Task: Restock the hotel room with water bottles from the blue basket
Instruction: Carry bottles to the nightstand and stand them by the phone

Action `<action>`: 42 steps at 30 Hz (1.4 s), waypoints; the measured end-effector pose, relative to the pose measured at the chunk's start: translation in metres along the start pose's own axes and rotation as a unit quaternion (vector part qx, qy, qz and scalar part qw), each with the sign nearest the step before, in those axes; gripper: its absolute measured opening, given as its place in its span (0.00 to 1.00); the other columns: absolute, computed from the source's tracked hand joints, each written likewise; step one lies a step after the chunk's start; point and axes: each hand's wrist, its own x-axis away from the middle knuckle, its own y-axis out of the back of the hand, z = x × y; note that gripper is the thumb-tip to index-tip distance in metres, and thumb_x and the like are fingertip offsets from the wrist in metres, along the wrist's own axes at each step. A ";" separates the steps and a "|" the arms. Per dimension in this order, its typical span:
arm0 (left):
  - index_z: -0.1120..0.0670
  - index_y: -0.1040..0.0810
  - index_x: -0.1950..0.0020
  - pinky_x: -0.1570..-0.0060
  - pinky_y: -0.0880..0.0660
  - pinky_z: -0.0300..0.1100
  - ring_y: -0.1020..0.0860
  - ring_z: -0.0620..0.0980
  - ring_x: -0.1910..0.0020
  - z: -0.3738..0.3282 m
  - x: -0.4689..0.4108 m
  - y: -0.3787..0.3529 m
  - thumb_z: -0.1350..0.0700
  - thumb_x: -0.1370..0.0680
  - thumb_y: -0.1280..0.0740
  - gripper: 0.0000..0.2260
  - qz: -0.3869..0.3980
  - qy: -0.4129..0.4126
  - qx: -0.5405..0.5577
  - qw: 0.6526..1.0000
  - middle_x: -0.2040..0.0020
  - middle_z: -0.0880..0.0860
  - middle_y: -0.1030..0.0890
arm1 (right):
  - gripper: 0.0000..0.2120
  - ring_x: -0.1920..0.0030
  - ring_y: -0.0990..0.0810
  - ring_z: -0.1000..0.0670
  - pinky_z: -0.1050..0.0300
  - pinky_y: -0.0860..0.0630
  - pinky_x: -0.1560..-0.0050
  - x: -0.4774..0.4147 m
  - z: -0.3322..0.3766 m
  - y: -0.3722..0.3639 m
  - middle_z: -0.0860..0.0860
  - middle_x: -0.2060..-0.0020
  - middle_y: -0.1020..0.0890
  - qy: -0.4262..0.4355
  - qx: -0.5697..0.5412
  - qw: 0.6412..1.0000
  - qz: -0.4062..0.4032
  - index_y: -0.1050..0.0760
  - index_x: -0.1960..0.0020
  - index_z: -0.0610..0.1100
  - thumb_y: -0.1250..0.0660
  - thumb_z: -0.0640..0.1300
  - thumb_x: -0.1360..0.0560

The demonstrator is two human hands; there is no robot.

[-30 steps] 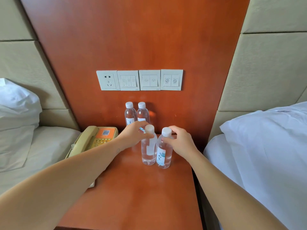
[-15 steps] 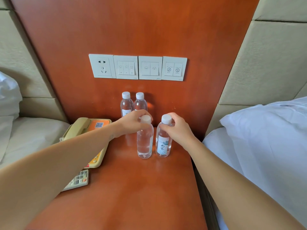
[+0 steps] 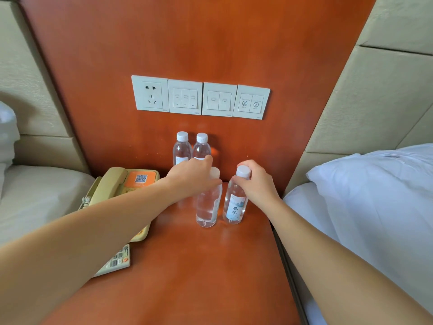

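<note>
red-brown wood: the surface [image 3: 187, 266] is a bedside top straight below the switch panel [image 3: 200, 97]; every place here is given from that panel.
left hand [image 3: 192, 177]: fingers curled over the neck and shoulder of the left front bottle [image 3: 207, 207], covering most of its cap; it holds that bottle from above.
right hand [image 3: 255, 181]: fingers and thumb wrapped round the neck of the right front bottle [image 3: 235, 205], the white cap showing above them; it holds that bottle.
task bottles: both stand on their bases below the panel's middle, side by side and close to touching, long axes upright; the right one's label faces the camera.
back pair [image 3: 182, 148]: two more capped clear bottles, nearer the panel, against the wooden wall.
key relation: the held bottles stand farther from the panel than the back pair, with bare wood between the rows. each hand sits on top of its own bottle. the left hand is the nearer to the back pair; its fingertips overlap one of them in view, and i cannot tell whether they touch.
likely step: setting or straightening the front row; letting go looks like what is left here.
risk: the left knuckles could nudge the back pair on the way out.
telephone [image 3: 121, 184]: below and left of the panel.
blue basket: not in view.
</note>
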 end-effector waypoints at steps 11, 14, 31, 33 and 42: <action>0.50 0.38 0.27 0.59 0.26 0.50 0.21 0.60 0.52 0.039 -0.008 0.022 0.48 0.20 0.37 0.22 0.062 -0.007 -0.082 0.995 0.44 0.56 0.23 | 0.10 0.46 0.21 0.47 0.49 0.21 0.46 -0.006 0.007 -0.018 0.52 0.47 0.20 0.025 0.002 1.000 0.019 0.29 0.45 0.57 0.33 0.46 0.23; 0.50 0.40 0.26 0.59 0.27 0.50 0.21 0.61 0.49 0.046 -0.014 0.024 0.51 0.19 0.38 0.22 0.066 -0.006 -0.107 0.992 0.41 0.56 0.23 | 0.10 0.47 0.21 0.49 0.49 0.21 0.45 -0.011 0.010 -0.025 0.54 0.48 0.20 0.034 0.000 0.999 0.019 0.29 0.45 0.57 0.33 0.46 0.23; 0.56 0.38 0.28 0.60 0.33 0.45 0.25 0.55 0.54 0.042 -0.041 0.017 0.54 0.19 0.37 0.21 0.047 -0.067 -0.084 0.993 0.41 0.58 0.26 | 0.11 0.50 0.22 0.46 0.53 0.24 0.53 -0.036 0.025 -0.046 0.50 0.47 0.19 0.013 -0.001 1.000 -0.016 0.28 0.41 0.53 0.35 0.49 0.22; 0.58 0.38 0.28 0.60 0.33 0.46 0.24 0.57 0.52 0.033 -0.050 0.013 0.55 0.19 0.38 0.21 0.040 -0.072 -0.093 0.992 0.42 0.59 0.25 | 0.11 0.51 0.23 0.47 0.55 0.28 0.53 -0.040 0.020 -0.042 0.50 0.46 0.19 0.007 0.011 0.999 -0.035 0.28 0.40 0.52 0.35 0.49 0.22; 0.58 0.36 0.32 0.61 0.28 0.46 0.22 0.59 0.49 -0.001 -0.088 0.008 0.63 0.21 0.34 0.20 0.022 -0.083 -0.151 0.985 0.43 0.58 0.25 | 0.14 0.45 0.20 0.46 0.45 0.20 0.44 -0.047 0.006 -0.025 0.50 0.42 0.19 -0.015 0.035 0.998 -0.049 0.30 0.37 0.53 0.34 0.51 0.22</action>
